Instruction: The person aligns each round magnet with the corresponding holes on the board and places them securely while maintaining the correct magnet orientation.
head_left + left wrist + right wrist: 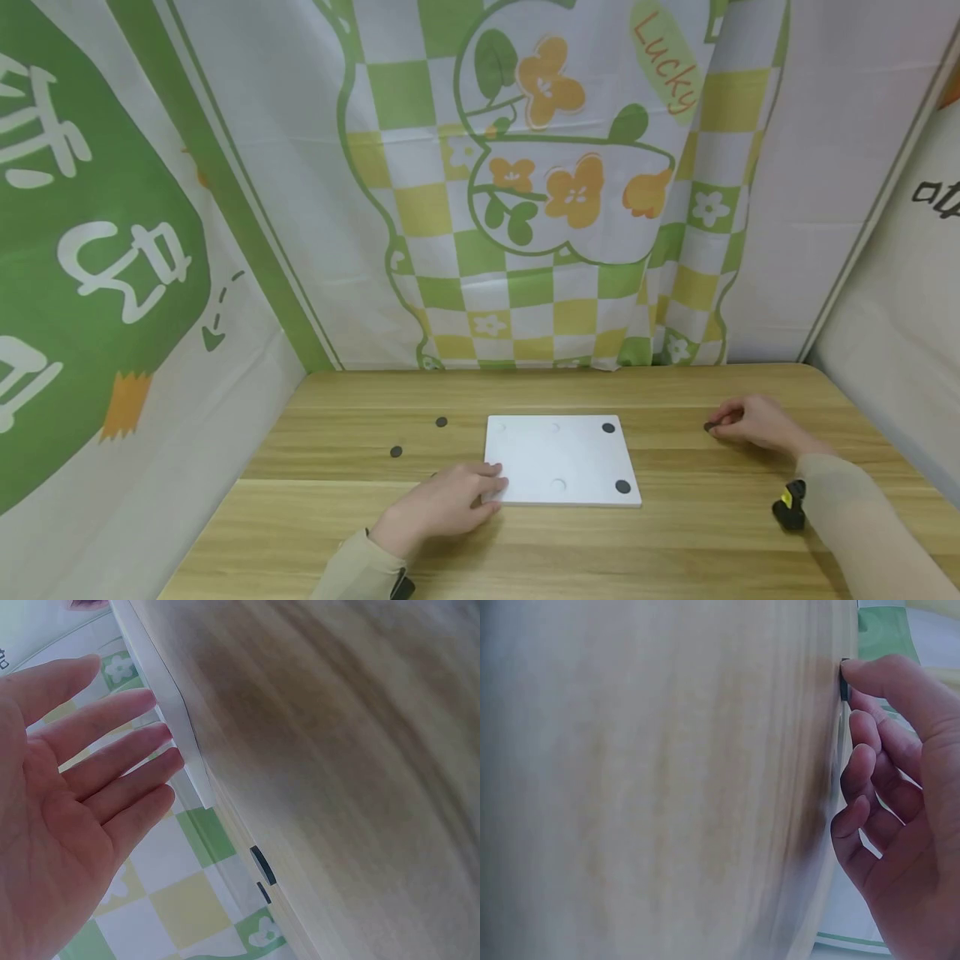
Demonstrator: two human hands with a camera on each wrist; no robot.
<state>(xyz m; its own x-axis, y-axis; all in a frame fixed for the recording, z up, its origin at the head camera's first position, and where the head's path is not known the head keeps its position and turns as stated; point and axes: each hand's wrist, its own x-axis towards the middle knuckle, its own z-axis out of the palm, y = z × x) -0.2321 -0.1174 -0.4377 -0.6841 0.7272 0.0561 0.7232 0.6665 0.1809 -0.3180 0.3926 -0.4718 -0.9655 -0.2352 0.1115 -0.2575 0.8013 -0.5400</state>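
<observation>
The white board (558, 456) is lying flat near the middle of the wooden table (675, 550), and we are seeing two dark discs on its right side: a far-corner disc (608, 427) and a near-corner disc (622, 487). Faint round marks (558, 484) are showing bare elsewhere on it; whether they are raised or sunken, we are unable to tell. Our left hand (453, 498) is touching the board's left edge, fingers loosely extended and gripping nothing. Well to the right of the board, our right hand (759, 423) is pinching a small dark disc (708, 426) at its fingertips; we are not managing to tell whether that disc is touching the tabletop or just off it. By our judgement, we are picking up this single piece. The next move is probably calling for a secure pinch on the thin rim and a clean lift, with the left hand pressing lightly to prevent the board sliding. Left of the board, a farther loose disc (441, 422) and a nearer loose disc (396, 451) are lying apart on the wood. Behind the table, a checked curtain (562, 287) is hanging.
</observation>
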